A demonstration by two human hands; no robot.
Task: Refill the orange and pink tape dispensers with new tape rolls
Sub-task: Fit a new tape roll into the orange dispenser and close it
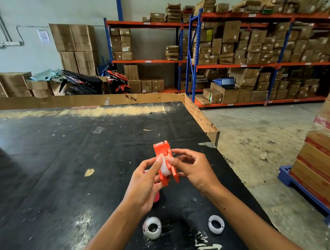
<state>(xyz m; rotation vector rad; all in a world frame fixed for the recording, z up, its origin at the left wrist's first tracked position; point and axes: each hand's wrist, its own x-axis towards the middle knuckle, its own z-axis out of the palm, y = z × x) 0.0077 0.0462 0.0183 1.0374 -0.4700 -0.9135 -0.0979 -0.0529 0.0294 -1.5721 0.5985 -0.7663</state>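
Observation:
Both hands hold the orange tape dispenser (162, 151) above the black table (67, 168), its cutter end pointing away from me. A white tape roll (165, 168) sits inside its body. My left hand (144, 185) grips the dispenser's left side, thumb tip on the roll. My right hand (194, 169) holds the right side, forefinger tip pressing the roll's top. The pink dispenser (156, 197) lies on the table, mostly hidden under my left hand. Two white rolls lie near me: one roll (152, 227) between my forearms, another roll (216, 224) beside my right forearm.
A raised cardboard rim (200, 119) borders the table's far and right edges. Beyond stand orange-and-blue racks (233, 65) stacked with cartons. A pallet of boxes (323, 164) stands on the floor at right. Scraps of clear tape (98, 130) lie on the tabletop.

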